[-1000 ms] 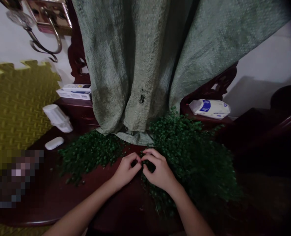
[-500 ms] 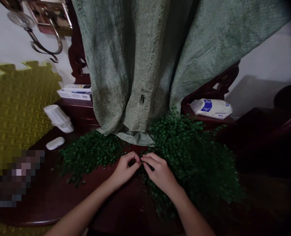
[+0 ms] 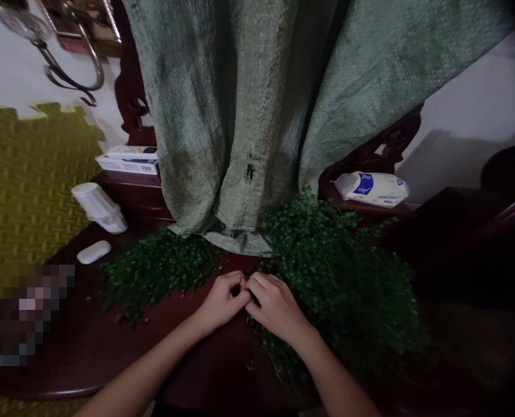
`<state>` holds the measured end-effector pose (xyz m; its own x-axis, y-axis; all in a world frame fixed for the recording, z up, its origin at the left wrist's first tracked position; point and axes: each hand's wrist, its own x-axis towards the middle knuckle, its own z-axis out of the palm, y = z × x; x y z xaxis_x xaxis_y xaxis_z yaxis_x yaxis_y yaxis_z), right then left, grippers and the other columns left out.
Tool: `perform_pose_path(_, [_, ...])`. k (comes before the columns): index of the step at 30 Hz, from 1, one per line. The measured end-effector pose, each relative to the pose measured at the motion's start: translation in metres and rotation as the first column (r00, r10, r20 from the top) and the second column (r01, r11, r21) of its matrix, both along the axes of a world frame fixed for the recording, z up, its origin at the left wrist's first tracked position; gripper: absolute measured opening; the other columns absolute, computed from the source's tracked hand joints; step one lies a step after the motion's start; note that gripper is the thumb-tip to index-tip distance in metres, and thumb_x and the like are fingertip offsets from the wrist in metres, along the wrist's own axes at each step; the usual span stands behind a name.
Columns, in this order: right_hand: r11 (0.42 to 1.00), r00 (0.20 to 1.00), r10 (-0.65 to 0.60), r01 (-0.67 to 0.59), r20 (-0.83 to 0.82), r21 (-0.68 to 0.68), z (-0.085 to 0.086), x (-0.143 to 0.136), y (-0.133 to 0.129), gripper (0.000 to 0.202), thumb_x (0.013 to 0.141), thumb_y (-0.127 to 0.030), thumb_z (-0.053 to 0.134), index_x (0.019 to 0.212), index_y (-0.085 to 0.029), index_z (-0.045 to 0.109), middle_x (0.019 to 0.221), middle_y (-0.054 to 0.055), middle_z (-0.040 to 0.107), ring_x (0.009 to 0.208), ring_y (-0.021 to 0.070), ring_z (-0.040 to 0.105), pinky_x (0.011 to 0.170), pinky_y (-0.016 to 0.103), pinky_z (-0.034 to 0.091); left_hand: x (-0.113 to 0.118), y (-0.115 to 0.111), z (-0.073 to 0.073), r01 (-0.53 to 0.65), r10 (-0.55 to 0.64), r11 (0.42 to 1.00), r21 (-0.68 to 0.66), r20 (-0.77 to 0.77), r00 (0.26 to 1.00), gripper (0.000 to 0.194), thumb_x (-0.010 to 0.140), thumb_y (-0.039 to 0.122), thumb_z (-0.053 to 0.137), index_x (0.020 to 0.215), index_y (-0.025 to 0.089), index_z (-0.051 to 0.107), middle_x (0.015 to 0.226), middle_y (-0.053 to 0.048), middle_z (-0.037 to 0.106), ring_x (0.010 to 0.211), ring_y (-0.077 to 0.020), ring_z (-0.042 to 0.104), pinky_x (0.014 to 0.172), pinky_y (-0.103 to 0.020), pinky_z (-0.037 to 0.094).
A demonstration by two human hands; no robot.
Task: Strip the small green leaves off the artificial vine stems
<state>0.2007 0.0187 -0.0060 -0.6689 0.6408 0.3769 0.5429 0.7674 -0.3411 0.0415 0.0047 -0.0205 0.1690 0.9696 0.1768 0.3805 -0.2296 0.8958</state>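
My left hand [image 3: 223, 298] and my right hand [image 3: 275, 302] meet fingertip to fingertip over the dark red table. Both are closed in a pinch; whatever lies between the fingers is too small or hidden to make out. Just right of my right hand spreads a large heap of leafy green stems [image 3: 344, 278], and that hand rests against its near left edge. A smaller pile of green leaves [image 3: 161, 269] lies on the table to the left, beyond my left forearm.
A grey-green woven sack [image 3: 252, 116] hangs over the table's back. On the left are a white bottle-like container [image 3: 98, 207], a small white case [image 3: 94, 252] and flat boxes [image 3: 129, 160]. A tissue pack [image 3: 372, 189] lies on the right ledge. Yellow foam matting [image 3: 26, 191] stands behind.
My right hand has moved slightly left, and its fingers have closed in against those of my left hand. The view has shifted a little; both piles look the same.
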Motion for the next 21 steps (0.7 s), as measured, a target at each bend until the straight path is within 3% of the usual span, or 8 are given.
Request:
perform_pose_path(14, [1.0,0.999,0.003,-0.003,-0.038,-0.008,-0.011,-0.005,-0.004,0.008,0.088,-0.011,0.054,0.085,-0.018,0.056,0.081,0.003,0.057,0.077,0.0194,0.055,0.068,0.03,0.047,0.001,0.0,-0.003,-0.089,0.089,0.995,-0.049,0.004,0.996,0.018,0.069,0.019,0.053,0.053,0.017,0.044,0.056,0.004,0.044,0.056,-0.011,0.041,0.052,-0.021,0.028])
perform_pose_path(21, [0.999,0.993,-0.045,0.042,-0.112,-0.022,-0.012,-0.009,-0.007,0.01,0.087,-0.009,0.053,0.082,-0.018,0.055,0.078,0.003,0.056,0.074,0.0189,0.056,0.066,0.029,0.047,0.0,0.002,-0.003,-0.071,0.085,0.99,-0.126,0.111,0.99,0.017,0.066,0.021,0.055,0.052,0.017,0.045,0.056,0.003,0.043,0.058,-0.0117,0.039,0.053,-0.022,0.027])
